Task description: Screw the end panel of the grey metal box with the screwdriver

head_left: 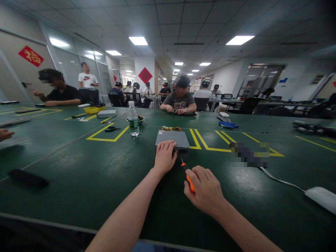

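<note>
A grey metal box that looks like a computer power supply (175,137) lies on the green table, with a bundle of coloured wires (171,128) at its far side. My left hand (166,156) rests over its near left part, fingers bent over the top edge and gripping it. In my right hand (206,189) is an orange and black screwdriver (189,180), held by the handle. Its thin shaft points up and away, toward the near face of the box. Whether the tip touches the box I cannot tell.
A water bottle (133,120) stands left of the box, before a bowl (141,120). Blue gloves (228,124) lie at the far right. A white cable (283,181) runs to a white device (321,197). A black object (28,177) lies at left. A person (180,99) sits opposite.
</note>
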`<state>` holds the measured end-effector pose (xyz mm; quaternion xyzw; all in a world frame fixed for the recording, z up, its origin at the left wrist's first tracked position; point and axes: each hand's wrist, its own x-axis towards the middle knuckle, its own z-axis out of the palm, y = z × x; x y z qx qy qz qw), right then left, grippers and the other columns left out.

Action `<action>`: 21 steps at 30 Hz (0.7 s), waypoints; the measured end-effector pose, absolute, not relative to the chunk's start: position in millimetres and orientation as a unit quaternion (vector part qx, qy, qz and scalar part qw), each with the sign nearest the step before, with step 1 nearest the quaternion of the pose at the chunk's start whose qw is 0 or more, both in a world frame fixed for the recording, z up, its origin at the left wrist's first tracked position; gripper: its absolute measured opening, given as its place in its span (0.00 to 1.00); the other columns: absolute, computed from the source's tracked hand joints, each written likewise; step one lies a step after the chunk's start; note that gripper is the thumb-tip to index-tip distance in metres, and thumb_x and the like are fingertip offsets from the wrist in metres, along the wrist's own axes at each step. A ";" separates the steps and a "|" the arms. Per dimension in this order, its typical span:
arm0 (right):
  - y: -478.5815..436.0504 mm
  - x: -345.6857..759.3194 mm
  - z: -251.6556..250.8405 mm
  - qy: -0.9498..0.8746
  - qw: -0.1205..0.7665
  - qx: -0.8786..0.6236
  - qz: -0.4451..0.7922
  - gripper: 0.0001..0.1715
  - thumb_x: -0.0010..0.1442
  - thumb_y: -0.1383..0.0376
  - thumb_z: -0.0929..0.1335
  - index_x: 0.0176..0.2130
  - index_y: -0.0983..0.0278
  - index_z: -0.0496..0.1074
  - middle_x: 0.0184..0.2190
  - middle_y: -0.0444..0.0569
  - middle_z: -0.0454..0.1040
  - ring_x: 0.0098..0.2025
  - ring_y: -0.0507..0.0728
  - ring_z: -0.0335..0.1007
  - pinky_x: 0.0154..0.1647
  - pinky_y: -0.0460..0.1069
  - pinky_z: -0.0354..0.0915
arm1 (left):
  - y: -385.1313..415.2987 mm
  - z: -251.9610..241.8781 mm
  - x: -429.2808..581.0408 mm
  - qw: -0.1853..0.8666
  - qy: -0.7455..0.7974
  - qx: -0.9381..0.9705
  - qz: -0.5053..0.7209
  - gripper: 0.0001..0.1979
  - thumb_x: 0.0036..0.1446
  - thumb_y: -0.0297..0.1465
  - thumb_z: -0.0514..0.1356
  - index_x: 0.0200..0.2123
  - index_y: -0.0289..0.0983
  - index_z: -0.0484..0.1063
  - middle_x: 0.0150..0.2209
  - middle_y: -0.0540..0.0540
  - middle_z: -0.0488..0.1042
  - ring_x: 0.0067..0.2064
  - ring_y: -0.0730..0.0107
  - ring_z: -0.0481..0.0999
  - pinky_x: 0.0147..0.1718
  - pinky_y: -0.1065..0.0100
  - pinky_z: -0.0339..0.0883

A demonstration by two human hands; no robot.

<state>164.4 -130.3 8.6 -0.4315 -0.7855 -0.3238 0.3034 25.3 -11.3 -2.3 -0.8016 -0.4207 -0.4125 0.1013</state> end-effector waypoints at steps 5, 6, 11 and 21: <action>-125.8 171.1 3.1 -0.807 0.324 -0.358 -0.340 0.08 0.59 0.70 0.61 0.39 0.64 0.66 0.39 0.54 0.66 0.34 0.53 0.64 0.32 0.47 0.64 | -11.6 -2.0 25.1 0.100 -0.419 -0.802 -0.414 0.15 0.56 0.29 0.54 0.48 0.41 0.63 0.52 0.46 0.67 0.55 0.63 0.62 0.55 0.57 0.52; -125.8 172.2 3.5 -0.817 0.314 -0.344 -0.339 0.06 0.59 0.70 0.62 0.38 0.64 0.67 0.39 0.55 0.67 0.34 0.53 0.65 0.32 0.47 0.64 | -11.8 -1.7 25.0 0.100 -0.419 -0.802 -0.414 0.15 0.56 0.29 0.54 0.48 0.41 0.63 0.52 0.46 0.67 0.55 0.63 0.62 0.54 0.57 0.53; -130.1 171.3 6.5 -0.837 0.308 -0.335 -0.302 0.07 0.59 0.69 0.62 0.38 0.66 0.68 0.44 0.61 0.68 0.38 0.56 0.69 0.35 0.50 0.68 | -12.3 -0.8 24.7 0.099 -0.418 -0.802 -0.415 0.15 0.55 0.29 0.54 0.48 0.40 0.63 0.52 0.45 0.67 0.55 0.63 0.62 0.54 0.56 0.53; -125.2 176.5 6.6 -0.796 0.320 -0.348 -0.379 0.07 0.58 0.69 0.65 0.40 0.66 0.69 0.35 0.55 0.72 0.31 0.53 0.69 0.33 0.48 0.67 | -10.8 -2.1 24.5 0.097 -0.418 -0.803 -0.414 0.16 0.56 0.29 0.54 0.48 0.41 0.62 0.52 0.45 0.67 0.55 0.64 0.62 0.54 0.57 0.53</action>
